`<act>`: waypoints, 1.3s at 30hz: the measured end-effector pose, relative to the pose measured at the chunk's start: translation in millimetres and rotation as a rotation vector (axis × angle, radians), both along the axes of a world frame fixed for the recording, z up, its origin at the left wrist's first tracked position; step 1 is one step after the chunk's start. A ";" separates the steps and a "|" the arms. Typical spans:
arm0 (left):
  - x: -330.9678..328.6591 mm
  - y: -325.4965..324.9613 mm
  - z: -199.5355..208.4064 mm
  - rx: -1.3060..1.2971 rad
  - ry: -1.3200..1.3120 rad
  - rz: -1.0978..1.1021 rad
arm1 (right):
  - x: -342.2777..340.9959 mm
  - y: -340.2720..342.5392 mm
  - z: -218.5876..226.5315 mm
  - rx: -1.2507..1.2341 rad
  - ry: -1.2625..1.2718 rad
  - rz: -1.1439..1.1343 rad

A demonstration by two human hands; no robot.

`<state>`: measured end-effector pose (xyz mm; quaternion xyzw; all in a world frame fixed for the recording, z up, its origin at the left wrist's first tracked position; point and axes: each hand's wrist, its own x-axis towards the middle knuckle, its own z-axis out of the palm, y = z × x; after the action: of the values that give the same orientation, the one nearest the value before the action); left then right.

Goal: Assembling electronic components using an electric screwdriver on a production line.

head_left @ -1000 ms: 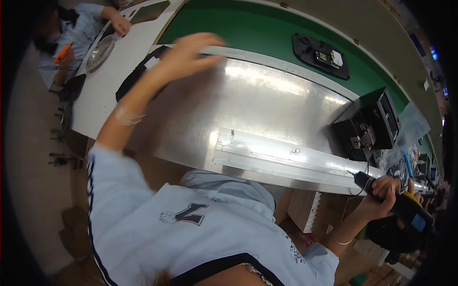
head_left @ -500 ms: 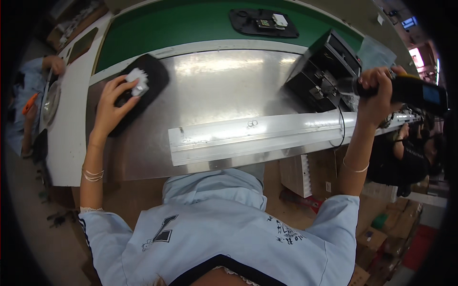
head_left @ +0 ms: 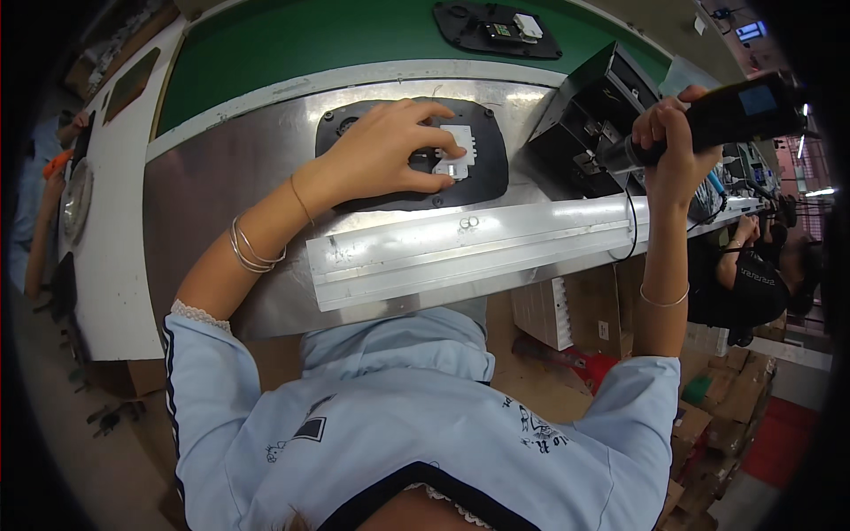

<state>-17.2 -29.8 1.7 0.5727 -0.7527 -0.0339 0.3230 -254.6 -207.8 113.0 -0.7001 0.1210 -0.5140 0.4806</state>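
Observation:
My left hand [head_left: 390, 152] reaches over a black plastic panel [head_left: 482, 177] lying on the metal bench. Its thumb and fingers are on a white plastic part [head_left: 460, 146] at the panel's right half, gripping its edges. The palm hides the middle of the panel. In my right hand [head_left: 677, 146], fingers wrapped round the body, is a black electric screwdriver [head_left: 735, 115] with a blue patch, raised at the right. Its narrow front end points left, in front of a black box-shaped device [head_left: 589, 128].
A long metal rail [head_left: 478, 248] runs along the bench's front edge, with a black cable [head_left: 634, 226] across it. Another black panel [head_left: 496, 34] with a white part lies on the green mat [head_left: 292, 62]. Other people [head_left: 753, 274] sit at right; a co-worker's hand [head_left: 55, 181] shows at left.
My left hand has moved right with the panel and white part, from the bench's left side to its middle. The panel has turned to lie crosswise. My right hand with the screwdriver has shifted slightly left.

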 end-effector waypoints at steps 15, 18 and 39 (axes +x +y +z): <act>-0.8 0.4 -9.1 0.011 0.010 0.003 | 8.4 15.1 15.3 -0.035 -0.020 0.092; -1.4 1.7 -8.4 0.008 0.011 -0.003 | -4.9 -2.9 17.8 -0.012 -0.015 0.038; -1.5 3.1 -3.6 0.060 0.028 0.016 | 7.6 -0.4 6.5 0.011 0.003 -0.031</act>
<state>-18.7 -26.7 -1.9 0.5878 -0.7421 -0.0620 0.3162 -247.0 -208.2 119.6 -0.6962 0.1352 -0.5196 0.4765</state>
